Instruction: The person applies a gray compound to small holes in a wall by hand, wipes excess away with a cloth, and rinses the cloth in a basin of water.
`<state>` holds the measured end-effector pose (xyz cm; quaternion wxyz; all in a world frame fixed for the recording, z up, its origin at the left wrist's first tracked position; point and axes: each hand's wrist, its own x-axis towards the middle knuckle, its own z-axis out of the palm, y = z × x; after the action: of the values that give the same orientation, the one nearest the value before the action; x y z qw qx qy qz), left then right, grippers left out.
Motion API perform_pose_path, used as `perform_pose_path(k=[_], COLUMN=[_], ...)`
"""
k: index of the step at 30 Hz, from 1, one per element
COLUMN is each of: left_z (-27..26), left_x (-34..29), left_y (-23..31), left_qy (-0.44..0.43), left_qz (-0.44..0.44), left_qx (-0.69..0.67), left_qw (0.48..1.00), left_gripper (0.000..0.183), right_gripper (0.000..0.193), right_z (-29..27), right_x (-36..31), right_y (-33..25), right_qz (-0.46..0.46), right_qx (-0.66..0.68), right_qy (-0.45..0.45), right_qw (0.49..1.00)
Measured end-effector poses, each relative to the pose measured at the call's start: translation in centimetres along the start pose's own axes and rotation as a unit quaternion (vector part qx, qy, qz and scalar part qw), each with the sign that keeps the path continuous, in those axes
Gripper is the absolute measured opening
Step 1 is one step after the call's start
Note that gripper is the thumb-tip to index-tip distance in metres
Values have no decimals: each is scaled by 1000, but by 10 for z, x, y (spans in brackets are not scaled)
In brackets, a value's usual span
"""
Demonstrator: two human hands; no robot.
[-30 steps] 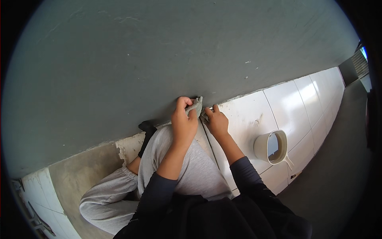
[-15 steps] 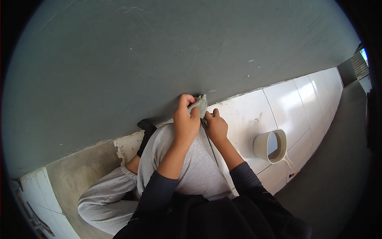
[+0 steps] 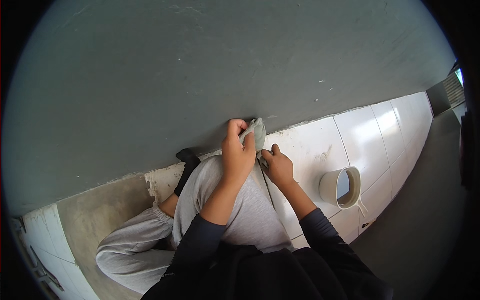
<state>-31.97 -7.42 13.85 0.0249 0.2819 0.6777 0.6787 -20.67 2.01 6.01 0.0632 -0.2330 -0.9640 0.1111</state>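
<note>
A crumpled grey-green cloth point(image 3: 258, 134) is stretched between my two hands, close to the foot of the grey wall point(image 3: 150, 100). My left hand point(image 3: 238, 156) pinches its upper part between thumb and bent fingers, near the wall. Lower and to the right, my right hand point(image 3: 280, 167) is closed on the cloth's bottom end, above the white floor tiles point(image 3: 370, 142). Part of the cloth is hidden behind the fingers.
To the right of my right hand, a cream dipper point(image 3: 327, 189) with a handle stands on the tiles, liquid inside. Dark smudges mark the tile near it. My leg in grey trousers point(image 3: 245, 210) lies below the hands. Bare concrete point(image 3: 105, 220) shows at left.
My right hand has moved slightly right and down, away from the left, and more of the cloth shows between them. The whole view has shifted a little.
</note>
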Motion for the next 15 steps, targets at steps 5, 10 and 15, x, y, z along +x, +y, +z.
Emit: perform_pose_path(k=[5, 10, 15], left_z=[-4, -9, -8], left_x=[3, 4, 1], left_y=[0, -2, -1], left_qy=[-4, 0, 19], left_qz=[-6, -3, 19], left_qx=[-5, 26, 7], left_qw=[1000, 1000, 1000], left_gripper=[13, 15, 15], right_gripper=[30, 31, 33], right_z=[13, 7, -2], right_x=[43, 13, -20], right_y=[-11, -4, -12], right_qz=[50, 38, 57], right_qx=[-7, 10, 20], right_qy=[55, 29, -5], right_qw=[997, 999, 998])
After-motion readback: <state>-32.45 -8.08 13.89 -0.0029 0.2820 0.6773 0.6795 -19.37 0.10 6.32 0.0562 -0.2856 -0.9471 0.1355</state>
